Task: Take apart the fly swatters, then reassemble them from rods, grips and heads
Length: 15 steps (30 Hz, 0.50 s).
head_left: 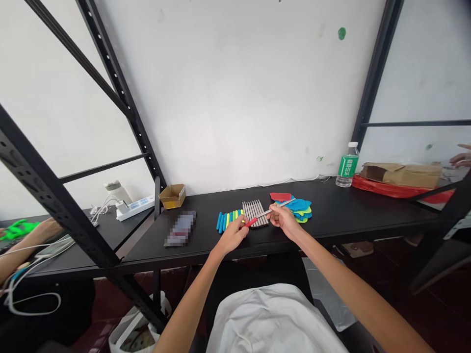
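My left hand point(235, 234) is closed around a red sleeve-like handle point(251, 222) above the front part of the black table point(206, 208). The fingers of my right hand point(283, 219) pinch a thin metal rod point(265, 213), which runs from the red handle up to the right; handle and rod meet end to end. Under and behind my hands, several grey metal rods point(252, 210) lie side by side. To their left is a row of blue and yellow-green tubes point(224, 221), partly covered by my left hand. Beyond my right hand sits a pile of flat blue, lime and red pieces point(301, 205).
A phone-like, pixelated slab point(181, 229) and a small open cardboard box point(172, 196) are on the left. At the right stand a water bottle point(347, 165) and a cardboard carton point(403, 174) on red plastic. Black shelf posts point(123, 93) flank the table. Other people's hands show at both sides.
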Available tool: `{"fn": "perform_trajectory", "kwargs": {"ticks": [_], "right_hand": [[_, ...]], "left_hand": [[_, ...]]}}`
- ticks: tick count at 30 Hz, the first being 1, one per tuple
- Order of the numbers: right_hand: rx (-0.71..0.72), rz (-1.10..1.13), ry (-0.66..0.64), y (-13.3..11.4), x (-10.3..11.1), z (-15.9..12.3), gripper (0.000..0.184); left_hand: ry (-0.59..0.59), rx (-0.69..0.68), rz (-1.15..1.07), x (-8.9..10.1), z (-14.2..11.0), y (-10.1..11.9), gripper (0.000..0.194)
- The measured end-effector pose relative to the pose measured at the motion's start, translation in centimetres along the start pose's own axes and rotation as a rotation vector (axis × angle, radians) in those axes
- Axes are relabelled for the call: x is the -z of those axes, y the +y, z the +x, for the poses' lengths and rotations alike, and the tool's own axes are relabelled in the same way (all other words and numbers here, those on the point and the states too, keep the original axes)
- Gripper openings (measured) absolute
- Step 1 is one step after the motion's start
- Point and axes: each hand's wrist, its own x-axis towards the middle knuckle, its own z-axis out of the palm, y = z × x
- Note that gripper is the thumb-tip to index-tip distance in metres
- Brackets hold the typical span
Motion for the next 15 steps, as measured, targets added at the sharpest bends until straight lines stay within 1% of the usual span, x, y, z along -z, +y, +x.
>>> {"fn": "perform_trajectory", "kwargs": {"ticks": [6, 9, 15], "right_hand": [[0.000, 0.007, 0.014, 0.13, 0.24, 0.11, 0.033], [-0.003, 0.002, 0.018, 0.13, 0.13, 0.05, 0.035], [0.006, -0.023, 0.021, 0.30, 0.13, 0.04, 0.035]], "left_hand": [[-0.008, -0.023, 0.013, 0.07, -0.13, 0.25, 0.007], [-0.006, -0.038, 0.038, 0.13, -0.19, 0.47, 0.013], [-0.016, -0.019, 0.019, 0.17, -0.19, 0.76, 0.014]]}}
